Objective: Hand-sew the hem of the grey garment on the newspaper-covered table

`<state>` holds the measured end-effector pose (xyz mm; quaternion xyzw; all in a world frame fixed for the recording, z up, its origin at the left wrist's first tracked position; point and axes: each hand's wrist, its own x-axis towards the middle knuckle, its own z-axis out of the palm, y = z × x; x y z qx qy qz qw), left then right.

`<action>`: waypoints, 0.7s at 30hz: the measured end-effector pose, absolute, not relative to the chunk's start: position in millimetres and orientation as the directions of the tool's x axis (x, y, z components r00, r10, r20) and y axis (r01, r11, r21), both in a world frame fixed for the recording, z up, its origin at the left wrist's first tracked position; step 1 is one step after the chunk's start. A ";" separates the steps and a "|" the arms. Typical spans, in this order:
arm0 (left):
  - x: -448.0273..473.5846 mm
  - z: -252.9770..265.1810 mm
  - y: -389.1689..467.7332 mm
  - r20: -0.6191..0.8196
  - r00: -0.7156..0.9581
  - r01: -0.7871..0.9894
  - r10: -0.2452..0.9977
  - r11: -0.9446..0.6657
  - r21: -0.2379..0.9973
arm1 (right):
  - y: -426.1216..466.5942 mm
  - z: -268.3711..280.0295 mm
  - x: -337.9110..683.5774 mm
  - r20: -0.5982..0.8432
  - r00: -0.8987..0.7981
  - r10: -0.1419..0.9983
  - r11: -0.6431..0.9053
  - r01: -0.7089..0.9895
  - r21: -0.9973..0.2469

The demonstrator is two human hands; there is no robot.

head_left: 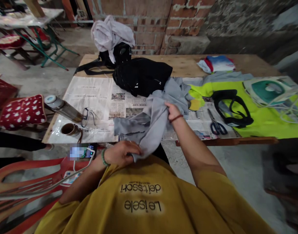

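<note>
A crumpled grey cloth [155, 112] hangs over the front edge of the newspaper-covered table [90, 97], its lower end reaching down to my lap. My left hand [123, 153], with a green bead bracelet at the wrist, pinches that lower end between thumb and fingers. Farther up, my right hand [173, 112] is closed on the cloth's right side, a red band at its wrist. Folds hide some of the right fingers. Just right of this hand lies a small yellow-green piece of fabric [197, 102], beside the dark-handled scissors [217, 126].
Behind the cloth sits a black bag [144, 74]. To the left stand a flask [63, 109], glasses [88, 117] and a brown mug [70, 129]. An iron [268, 91] and a black strap-like loop [233, 109] rest on yellow-green fabric [273, 122] at right.
</note>
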<state>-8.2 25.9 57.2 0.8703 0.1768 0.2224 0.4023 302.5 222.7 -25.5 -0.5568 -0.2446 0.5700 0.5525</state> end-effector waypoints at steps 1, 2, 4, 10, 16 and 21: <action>-17.8 56.5 36.0 0.249 0.782 0.262 0.572 -0.663 0.701 | 232.3 -13.8 312.1 -0.345 0.237 0.908 -0.221 -0.429 -0.876; -27.4 54.6 46.9 0.265 0.702 0.413 0.661 -0.681 0.605 | 240.2 -2.0 322.1 -0.308 0.247 0.919 -0.157 -0.489 -0.858; -43.3 45.8 68.2 0.341 0.496 0.680 0.799 -0.601 0.420 | 247.2 17.2 342.2 -0.215 0.266 0.940 -0.030 -0.561 -0.828; -54.2 -32.0 80.8 0.429 0.177 0.862 0.886 -0.350 0.367 | 187.6 -14.1 388.9 -0.342 0.348 0.873 -0.045 -0.640 -0.767; -70.0 -88.0 47.4 0.371 0.059 0.758 0.927 -0.284 0.588 | 119.6 -83.1 410.8 -0.534 0.430 0.728 -0.221 -0.590 -0.777; -59.5 -66.0 75.8 0.288 -0.149 0.738 0.946 -0.087 0.669 | 125.6 -91.9 406.3 -0.490 0.505 0.711 -0.196 -0.527 -0.827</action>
